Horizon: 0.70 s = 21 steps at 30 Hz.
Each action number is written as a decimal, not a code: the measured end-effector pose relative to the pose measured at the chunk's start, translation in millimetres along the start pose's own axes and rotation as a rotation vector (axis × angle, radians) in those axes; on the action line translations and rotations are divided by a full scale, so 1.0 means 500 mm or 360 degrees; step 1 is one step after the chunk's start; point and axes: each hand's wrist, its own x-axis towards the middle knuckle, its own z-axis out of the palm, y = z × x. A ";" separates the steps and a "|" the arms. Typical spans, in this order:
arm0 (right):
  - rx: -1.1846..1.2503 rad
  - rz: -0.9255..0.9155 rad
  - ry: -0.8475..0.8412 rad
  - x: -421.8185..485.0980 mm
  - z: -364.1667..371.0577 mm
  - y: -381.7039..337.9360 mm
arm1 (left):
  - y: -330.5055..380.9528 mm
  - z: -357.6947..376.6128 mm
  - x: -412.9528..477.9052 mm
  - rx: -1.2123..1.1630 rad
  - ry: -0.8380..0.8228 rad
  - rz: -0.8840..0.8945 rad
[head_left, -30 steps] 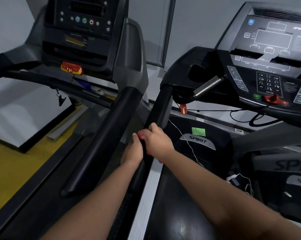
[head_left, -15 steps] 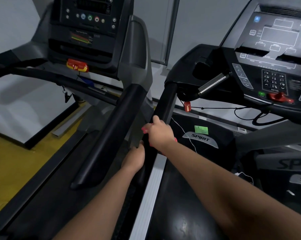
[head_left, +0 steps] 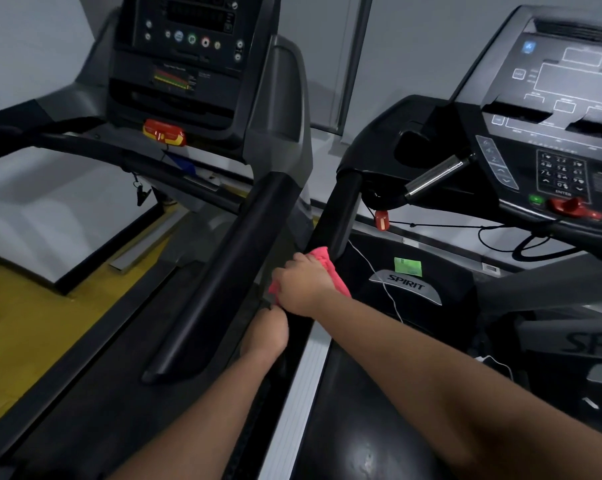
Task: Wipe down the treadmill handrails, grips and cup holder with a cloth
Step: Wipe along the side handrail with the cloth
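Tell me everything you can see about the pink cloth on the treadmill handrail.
The pink cloth looks like a small, soft rag, coral-pink and bunched up. It lies over the black handrail, partway up its slope. The right hand grips it from above and covers its middle, so only its edges show at the top, right and left. The left hand is just below on the rail; whether it touches the cloth cannot be told.

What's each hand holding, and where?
Right hand grips the pink cloth around its middle, against the handrail. Left hand lower down; its grip is hidden.
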 end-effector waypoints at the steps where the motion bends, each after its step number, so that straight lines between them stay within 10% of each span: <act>1: -0.0094 0.0003 -0.0100 0.017 -0.010 -0.004 | -0.005 0.002 0.002 -0.0022 -0.0012 0.0003; 11: -0.0310 -0.0106 -0.0189 0.030 -0.006 -0.012 | 0.001 -0.011 -0.007 -0.0209 -0.0004 -0.0074; 18: 0.0553 0.0281 0.0789 -0.068 0.088 -0.006 | 0.005 0.000 0.004 -0.0103 0.0035 -0.0081; 21: 0.1328 0.0619 0.0766 -0.091 0.110 0.003 | 0.005 0.000 0.008 -0.0159 0.0027 -0.0124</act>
